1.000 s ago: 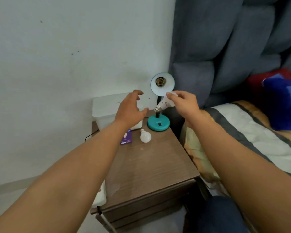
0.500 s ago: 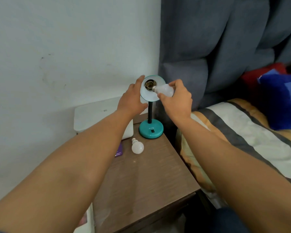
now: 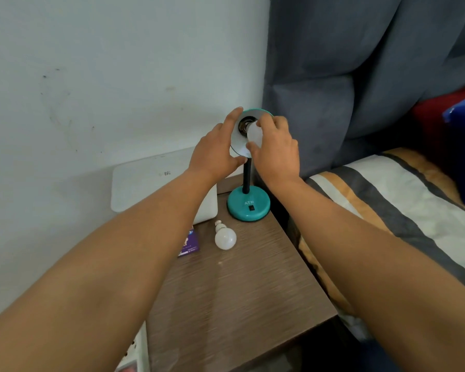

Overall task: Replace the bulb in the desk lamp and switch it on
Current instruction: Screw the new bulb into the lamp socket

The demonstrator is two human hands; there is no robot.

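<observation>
A teal desk lamp with a round base (image 3: 249, 205) and black neck stands at the back of the wooden nightstand (image 3: 242, 288). Its shade (image 3: 238, 142) faces me, with the socket in the middle. My left hand (image 3: 215, 151) grips the shade's left rim. My right hand (image 3: 275, 149) holds a white bulb (image 3: 253, 132) whose screw end sits at the socket. A second white bulb (image 3: 225, 236) lies loose on the nightstand in front of the base.
A white box (image 3: 151, 183) stands against the wall left of the lamp. A small purple packet (image 3: 189, 244) lies beside the loose bulb. A bed with a striped cover (image 3: 403, 208) and grey padded headboard (image 3: 360, 76) borders the nightstand on the right.
My right hand carried the bulb from beside the lamp neck up to the socket. My left hand closed onto the shade's rim. My view moved closer.
</observation>
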